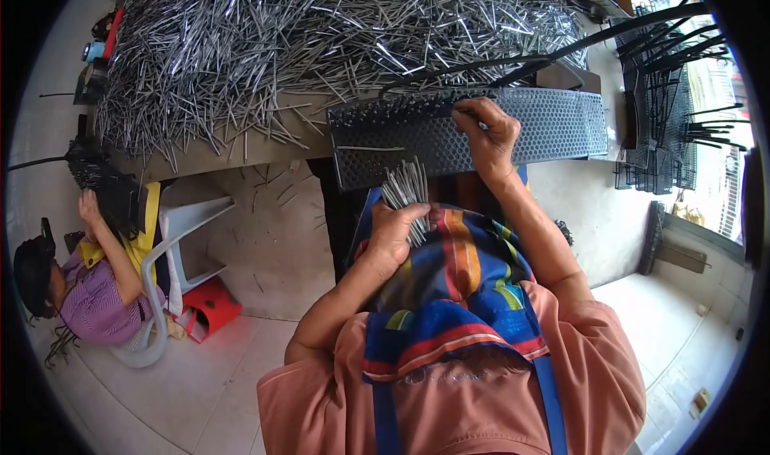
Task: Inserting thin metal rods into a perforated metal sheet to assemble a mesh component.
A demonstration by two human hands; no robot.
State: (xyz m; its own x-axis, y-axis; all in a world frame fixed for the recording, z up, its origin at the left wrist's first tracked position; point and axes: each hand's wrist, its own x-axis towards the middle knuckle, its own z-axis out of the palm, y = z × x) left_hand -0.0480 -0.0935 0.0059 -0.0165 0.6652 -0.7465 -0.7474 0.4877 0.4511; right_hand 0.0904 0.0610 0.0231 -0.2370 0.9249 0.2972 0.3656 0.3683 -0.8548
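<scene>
My left hand (393, 229) is closed round a bundle of thin grey strips (409, 184), held upright over my striped apron (461, 254). Above a long dark perforated panel (553, 126), my right hand (491, 130) is bent with its fingers pinched together. Anything between those fingers is too small to make out. Rows of short dark pieces (401, 112) stick up along the panel's far left part. A single loose strip (369, 148) lies across its near left area.
A large heap of grey strips (321, 38) covers the table (241, 157) beyond the panel. A long black bar (593, 40) slants over the heap. Black racks (662, 110) stand at right. At left, a co-worker (104, 287) sits on a plastic chair (148, 319) beside a red container (210, 307).
</scene>
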